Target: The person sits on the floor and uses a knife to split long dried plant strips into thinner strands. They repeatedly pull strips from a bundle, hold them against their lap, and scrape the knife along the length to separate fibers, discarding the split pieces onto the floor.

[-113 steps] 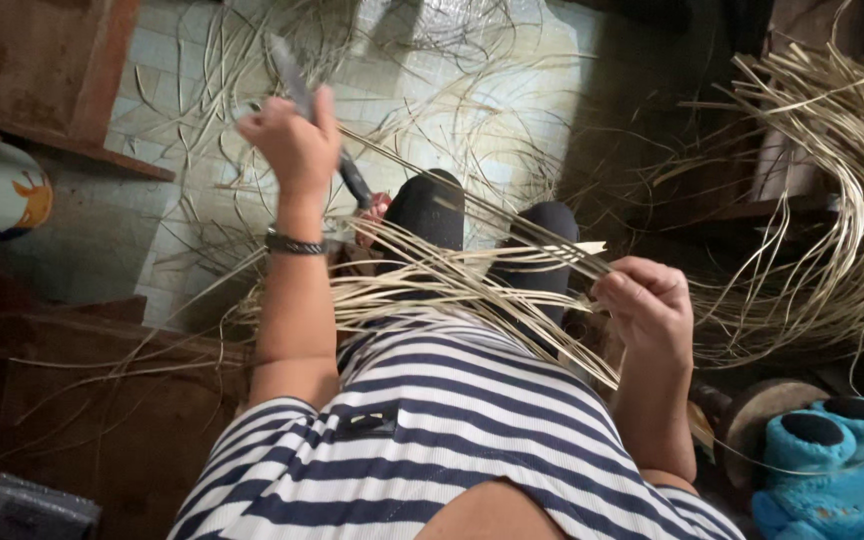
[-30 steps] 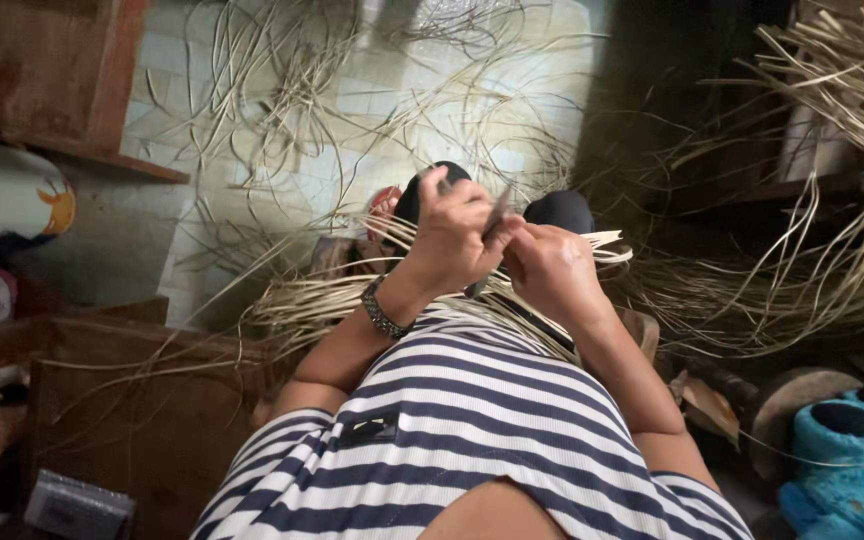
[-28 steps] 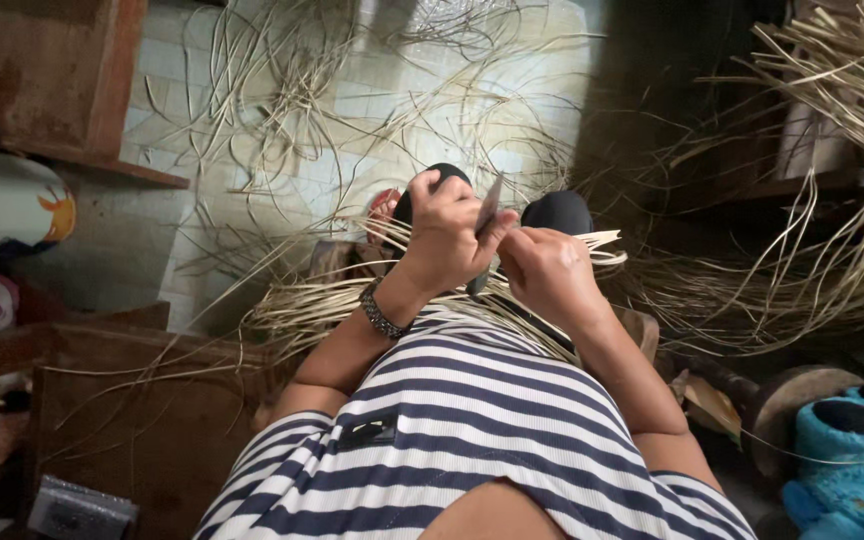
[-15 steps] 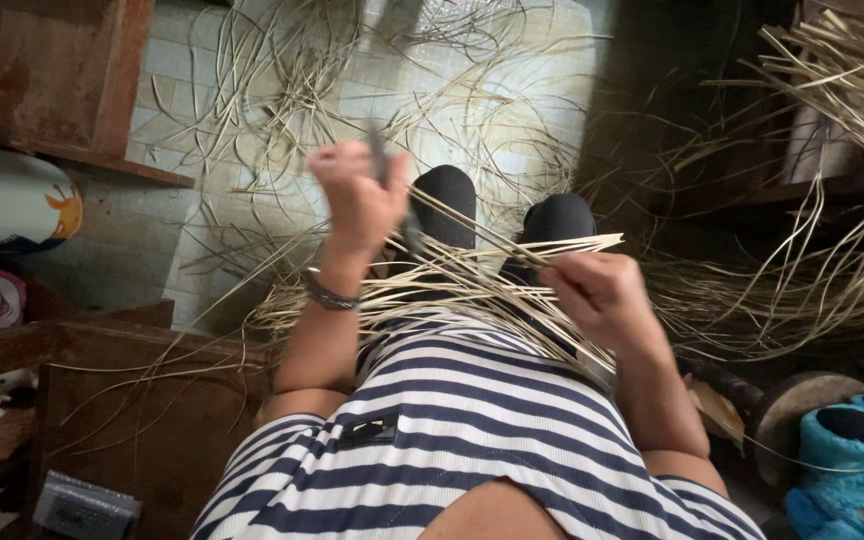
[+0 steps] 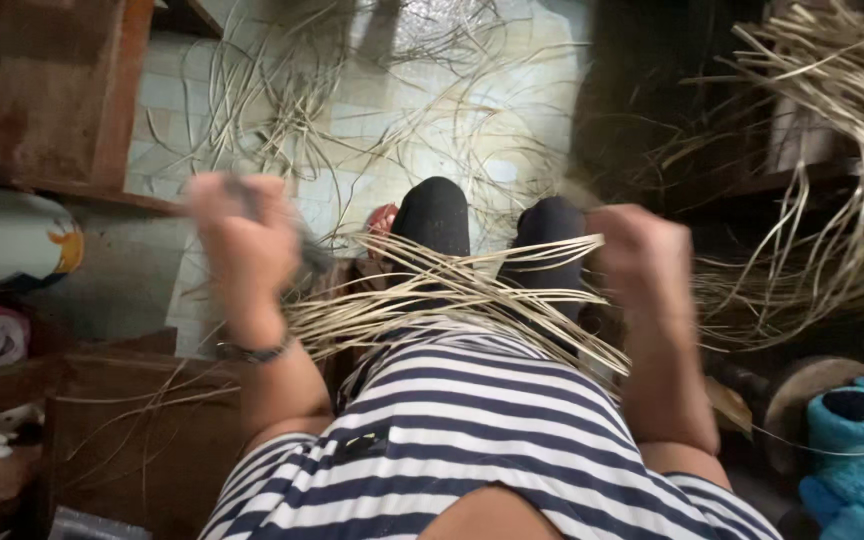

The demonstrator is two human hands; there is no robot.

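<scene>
A bundle of pale thin cane strips [image 5: 432, 295] lies across my lap, over my striped shirt and dark-clad knees [image 5: 434, 215]. My left hand [image 5: 242, 245] is raised out to the left of the bundle. It is blurred and closed around a dark-handled knife [image 5: 307, 258]. At the bundle's right end, my right hand [image 5: 642, 265] is also blurred, and its fingers are closed on the strips there. The two hands are wide apart, one on each side of my knees.
Loose strips litter the tiled floor [image 5: 402, 110] ahead. A big heap of strips [image 5: 852, 170] hangs at the right. A wooden shelf [image 5: 52, 110] and printed cushions [image 5: 12, 245] are at the left, with a wooden box [image 5: 122, 420] below. A blue plush thing [image 5: 852, 440] sits at the lower right.
A second ago both hands met over the bundle at my knees, with the knife between them. The left hand has since swung out left with the knife, and the right hand has drawn right.
</scene>
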